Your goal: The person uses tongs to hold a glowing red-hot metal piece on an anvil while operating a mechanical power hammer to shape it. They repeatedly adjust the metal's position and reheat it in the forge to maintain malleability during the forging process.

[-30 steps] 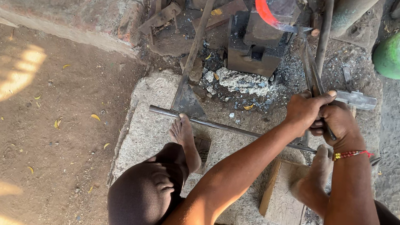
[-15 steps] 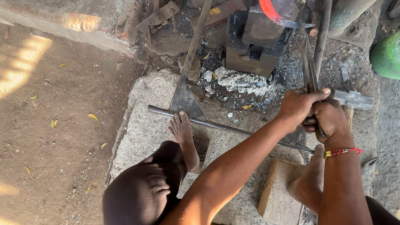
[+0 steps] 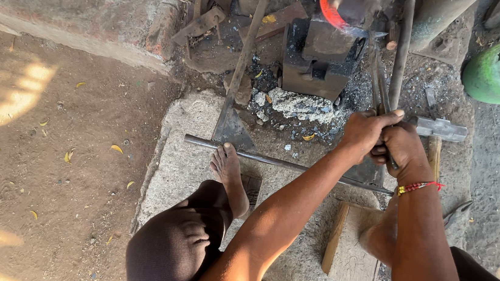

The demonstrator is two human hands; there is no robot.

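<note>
Both your hands clench the handles of the long tongs.

The tongs [image 3: 383, 89] run up from your fingers to the glowing orange metal [image 3: 329, 11] on the dark anvil block [image 3: 322, 62]. Your left hand [image 3: 364, 133] and right hand [image 3: 405, 150] touch each other, fingers wrapped tight round the handles. Just right of your right fingers lies a hammer [image 3: 440, 129]. Below both fists a long steel rod [image 3: 284, 162] crosses the stone slab [image 3: 183, 164], passing just above your bare left foot [image 3: 230, 172]. Left of your left fingers a flat-bladed tool [image 3: 233, 120] leans. Far right stands a green bucket [image 3: 488, 75].
</note>
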